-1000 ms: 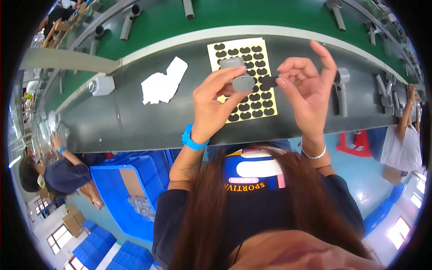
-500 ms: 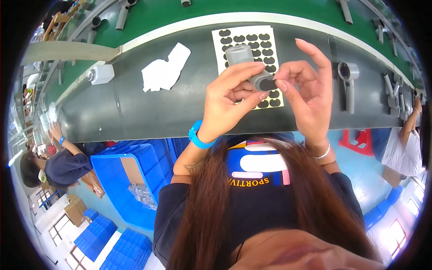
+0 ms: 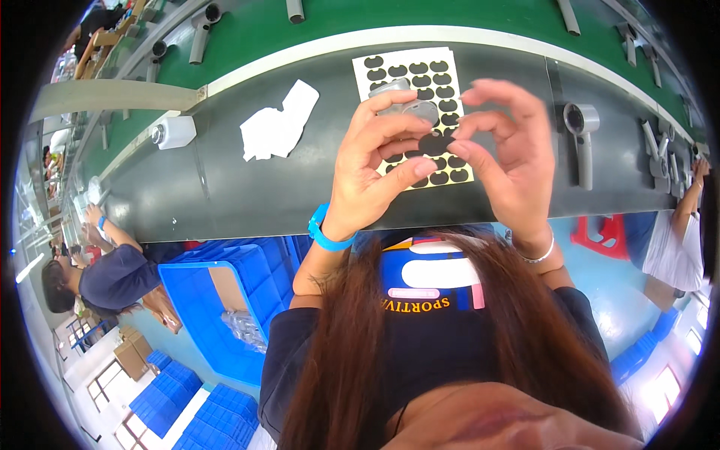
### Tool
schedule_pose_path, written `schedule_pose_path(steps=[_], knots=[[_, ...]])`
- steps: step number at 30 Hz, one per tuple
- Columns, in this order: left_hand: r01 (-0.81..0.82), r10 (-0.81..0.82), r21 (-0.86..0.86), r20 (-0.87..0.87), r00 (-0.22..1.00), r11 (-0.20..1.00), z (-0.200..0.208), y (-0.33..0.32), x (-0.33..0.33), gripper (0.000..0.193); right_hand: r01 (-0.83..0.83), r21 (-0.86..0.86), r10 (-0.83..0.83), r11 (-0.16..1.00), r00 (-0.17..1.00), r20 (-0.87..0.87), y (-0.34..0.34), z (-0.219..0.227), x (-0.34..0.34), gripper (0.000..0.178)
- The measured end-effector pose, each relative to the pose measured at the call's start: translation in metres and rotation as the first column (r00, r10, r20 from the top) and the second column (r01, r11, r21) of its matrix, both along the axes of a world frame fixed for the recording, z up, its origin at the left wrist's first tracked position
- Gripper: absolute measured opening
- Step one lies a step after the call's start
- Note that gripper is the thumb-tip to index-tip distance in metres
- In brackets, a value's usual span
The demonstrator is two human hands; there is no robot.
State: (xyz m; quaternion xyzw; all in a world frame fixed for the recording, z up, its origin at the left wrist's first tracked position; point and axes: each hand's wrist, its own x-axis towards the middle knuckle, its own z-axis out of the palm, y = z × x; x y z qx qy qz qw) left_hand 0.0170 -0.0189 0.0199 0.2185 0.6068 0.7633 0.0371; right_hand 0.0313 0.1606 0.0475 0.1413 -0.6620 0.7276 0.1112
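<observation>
My left hand (image 3: 379,154) is closed around a grey hair dryer housing (image 3: 422,112), whose round end faces me between the fingers. Part of the housing is hidden behind them. In my right hand (image 3: 506,154), thumb and forefinger pinch the edge of a black oval sticker (image 3: 433,144). The sticker is just below the round end, near my left thumb; whether it touches the housing I cannot tell. Under both hands lies a white sheet (image 3: 367,66) with rows of similar black stickers.
The dark bench (image 3: 225,176) holds crumpled white paper (image 3: 274,124), a white bottle-like container (image 3: 177,132) and another grey hair dryer (image 3: 583,142). More grey housings stand on the green belt (image 3: 435,16) beyond. Below left is a blue crate (image 3: 199,315); a red stool (image 3: 602,236) stands right. Other people work at both sides.
The housing has tipped and moved up and left in my left hand. The black sticker, earlier at the housing's end, now shows lower, more of its face visible. My right fingers have curled.
</observation>
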Motion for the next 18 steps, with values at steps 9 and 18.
schedule_pose_path(steps=[9, 18], knots=[[-0.081, 0.080, -0.080, -0.014, 0.997, 0.993, -0.005, 0.000, 0.002, 0.014, 0.002, 0.334, 0.012, 0.942, 0.999, -0.039, -0.002, 0.002, -0.006, 0.016], [-0.058, 0.034, 0.106, 0.215, 0.976, 0.993, -0.001, 0.004, 0.009, 0.040, 0.043, 0.043, -0.043, 0.998, 0.999, 0.016, 0.009, -0.001, -0.007, 0.030]])
